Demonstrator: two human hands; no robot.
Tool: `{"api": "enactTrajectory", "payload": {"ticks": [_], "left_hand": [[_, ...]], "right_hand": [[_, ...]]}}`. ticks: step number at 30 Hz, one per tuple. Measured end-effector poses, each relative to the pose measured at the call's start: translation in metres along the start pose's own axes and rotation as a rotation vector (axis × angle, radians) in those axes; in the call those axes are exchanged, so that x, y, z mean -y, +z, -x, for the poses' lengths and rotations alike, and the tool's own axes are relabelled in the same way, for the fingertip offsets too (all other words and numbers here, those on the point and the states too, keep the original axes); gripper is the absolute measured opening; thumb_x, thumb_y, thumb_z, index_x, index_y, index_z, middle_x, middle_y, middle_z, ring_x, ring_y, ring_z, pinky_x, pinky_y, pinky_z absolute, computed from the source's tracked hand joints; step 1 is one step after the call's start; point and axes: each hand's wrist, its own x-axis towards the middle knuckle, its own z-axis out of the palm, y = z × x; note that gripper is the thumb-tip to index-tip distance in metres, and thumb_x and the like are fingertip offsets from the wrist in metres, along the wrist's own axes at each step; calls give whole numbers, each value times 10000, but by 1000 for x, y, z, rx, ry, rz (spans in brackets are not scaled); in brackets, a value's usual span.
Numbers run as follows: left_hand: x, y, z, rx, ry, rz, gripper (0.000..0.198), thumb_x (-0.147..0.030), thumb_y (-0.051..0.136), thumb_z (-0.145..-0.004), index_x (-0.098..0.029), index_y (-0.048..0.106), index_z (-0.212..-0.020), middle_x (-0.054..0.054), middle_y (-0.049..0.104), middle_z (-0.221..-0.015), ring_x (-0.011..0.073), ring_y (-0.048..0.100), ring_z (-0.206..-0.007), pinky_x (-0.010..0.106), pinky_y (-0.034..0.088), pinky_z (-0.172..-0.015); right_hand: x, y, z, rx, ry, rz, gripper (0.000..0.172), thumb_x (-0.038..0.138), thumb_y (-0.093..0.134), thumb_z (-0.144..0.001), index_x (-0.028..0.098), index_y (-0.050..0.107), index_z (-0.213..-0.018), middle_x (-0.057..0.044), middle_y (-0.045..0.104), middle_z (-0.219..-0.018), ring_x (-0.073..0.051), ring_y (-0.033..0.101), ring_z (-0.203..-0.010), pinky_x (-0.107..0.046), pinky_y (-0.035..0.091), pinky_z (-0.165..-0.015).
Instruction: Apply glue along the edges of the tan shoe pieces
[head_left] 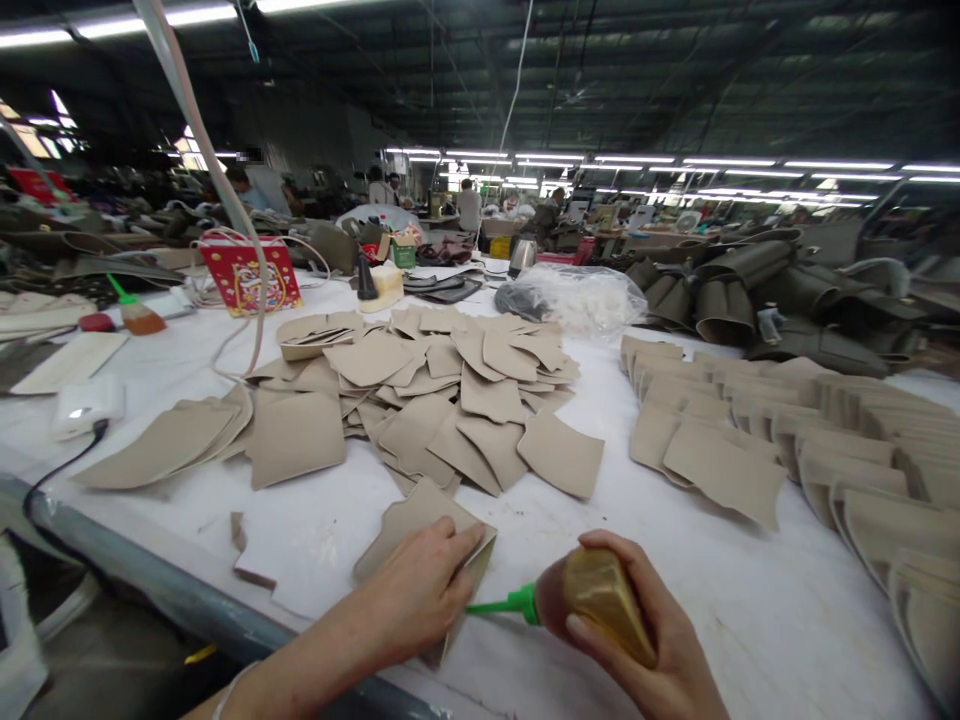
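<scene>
My left hand [420, 585] presses on a beige leather piece [405, 518] near the table's front edge, its fingers closed on the piece's right side, where a strip of the edge shows lifted. In my right hand [667, 640] is a squeeze bottle [607, 600] of amber liquid, tipped on its side. The bottle's green nozzle [501, 604] points left and its tip reaches the edge of the piece, beside my left fingers. Whether liquid is coming out cannot be seen. Beyond my hands lies a loose heap of similar beige pieces [420, 440].
Overlapping rows of beige pieces [720, 465] cover the right side of the white table [570, 530]. A second green-tipped bottle [139, 315], a red box [251, 275] and a white adapter [88, 405] stand at left. A plastic bag [577, 295] lies behind the heap. People work in the background.
</scene>
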Motion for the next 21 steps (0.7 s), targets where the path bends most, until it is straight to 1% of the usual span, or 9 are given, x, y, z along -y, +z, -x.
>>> {"api": "enactTrajectory", "payload": {"ticks": [2,4,6,11,12,15,16,19,21], "left_hand": [[2,1,0,-2,8,-2,455,-196,330,-887,-310,467,-1305,36,562,-922,212,602,-871,306,439,-786],[3,1,0,-5,15,-5,452,-203,326,-895,-310,464,-1312,34,561,-919,208,601,-866,301,437,-780],[5,1,0,-6,19,-2,445,-208,321,-902,-312,470,-1308,29,559,-909,204,600,-862,299,435,-781],[7,0,1,9,25,29,452,-223,330,-913,-309,435,-1344,27,565,-959,195,598,-889,291,432,-815],[8,0,1,9,26,34,451,-228,331,-916,-308,430,-1349,27,565,-969,194,598,-895,290,432,-821],[10,1,2,0,27,55,448,-233,320,-928,-293,431,-1357,30,564,-973,192,594,-912,288,433,-845],[11,2,2,0,30,69,449,-234,319,-931,-288,429,-1363,31,565,-974,190,592,-921,285,432,-858],[13,3,5,-4,35,103,451,-233,323,-937,-288,416,-1375,29,563,-978,177,588,-926,267,431,-879],[14,4,5,-9,34,103,453,-230,324,-937,-290,412,-1377,29,559,-975,177,587,-919,267,435,-874]], "right_hand": [[2,2,2,-29,37,-40,435,433,697,-757,278,532,-1128,13,607,-991,-210,611,-788,-267,480,-733],[4,4,3,-92,51,-23,442,447,704,-747,268,541,-1117,3,594,-1035,-226,592,-872,-266,462,-775],[5,5,6,-121,57,-8,451,453,713,-735,262,546,-1107,-3,588,-1058,-236,579,-915,-270,449,-806],[7,10,16,28,105,-135,458,446,703,-731,266,530,-1116,10,621,-948,-219,613,-777,-265,464,-667],[7,11,18,21,120,-132,462,451,702,-733,269,525,-1119,14,621,-939,-218,611,-771,-267,460,-667],[9,12,21,-67,159,-66,473,465,710,-733,279,514,-1121,16,610,-981,-222,600,-816,-277,441,-724],[9,13,23,-66,164,-68,473,466,706,-737,281,510,-1125,19,606,-983,-219,597,-816,-278,438,-728],[9,14,27,32,156,-161,471,465,677,-752,281,491,-1143,26,603,-928,-208,596,-763,-276,440,-705],[9,14,28,51,161,-177,462,461,666,-762,273,488,-1144,23,604,-907,-210,595,-747,-281,438,-695]]}}
